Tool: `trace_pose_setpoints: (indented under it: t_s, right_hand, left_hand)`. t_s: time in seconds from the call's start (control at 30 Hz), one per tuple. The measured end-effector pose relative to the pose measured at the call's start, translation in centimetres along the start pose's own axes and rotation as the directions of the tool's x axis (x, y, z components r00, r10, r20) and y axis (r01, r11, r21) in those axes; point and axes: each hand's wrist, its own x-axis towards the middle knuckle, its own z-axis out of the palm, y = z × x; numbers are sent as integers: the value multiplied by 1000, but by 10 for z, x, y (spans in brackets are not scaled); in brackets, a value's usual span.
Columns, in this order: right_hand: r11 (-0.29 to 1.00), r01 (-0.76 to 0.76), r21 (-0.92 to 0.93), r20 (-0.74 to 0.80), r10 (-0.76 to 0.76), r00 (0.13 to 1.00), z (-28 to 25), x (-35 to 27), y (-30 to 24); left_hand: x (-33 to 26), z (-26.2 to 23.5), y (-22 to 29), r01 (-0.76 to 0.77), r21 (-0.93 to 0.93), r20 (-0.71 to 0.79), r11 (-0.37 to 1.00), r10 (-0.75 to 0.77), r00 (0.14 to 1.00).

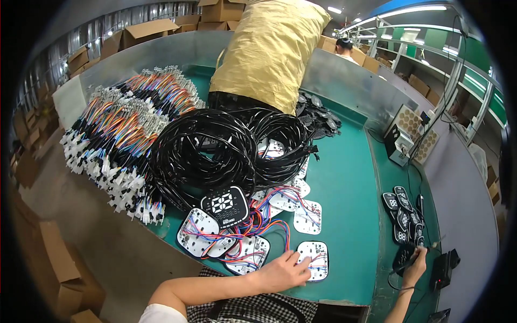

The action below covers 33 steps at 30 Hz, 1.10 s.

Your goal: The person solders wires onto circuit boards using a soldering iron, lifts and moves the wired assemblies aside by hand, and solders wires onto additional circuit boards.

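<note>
My left hand (281,272) rests at the near edge of the green bench (344,215), its fingers closed on the left edge of a white rounded circuit board (315,259) with thin coloured wires on it. My right hand (414,267) is off to the right, shut on a thin pen-like soldering tool (425,251) whose tip points up and right. It hovers just below a pile of small black display panels (403,215). A black cord hangs from that hand.
More white boards with red, blue and orange wires (253,237) and a black display panel (225,204) lie left of my hand. Behind them are black cable coils (215,151), coloured wire harnesses (118,134) and a yellow sack (269,54). A small black box (444,267) sits far right.
</note>
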Motion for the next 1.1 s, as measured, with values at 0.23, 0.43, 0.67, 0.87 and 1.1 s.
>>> trace_pose_setpoints:
  t_s: [0.23,0.43,0.67,0.87,1.1]
  right_hand:
    - [776,-259,575,291,102,951,22,5,-120]
    - [803,-329,497,155,291,944,41,-17,-145]
    - [847,-384,368,289,288,913,24,-61,-143]
    - [867,-210,451,291,80,954,7,-74,-150]
    - [833,-220,508,306,64,950,4,-83,-150]
  left_hand:
    - [19,-6,6,352,-188,74,917,-344,936]
    - [14,4,9,133,131,-15,982,-132,991]
    - [19,4,-12,134,-14,-65,991,-135,989]
    - [10,-4,-17,157,-338,40,928,-152,988]
    - [21,-45,-43,128,-440,-53,889,-168,984]
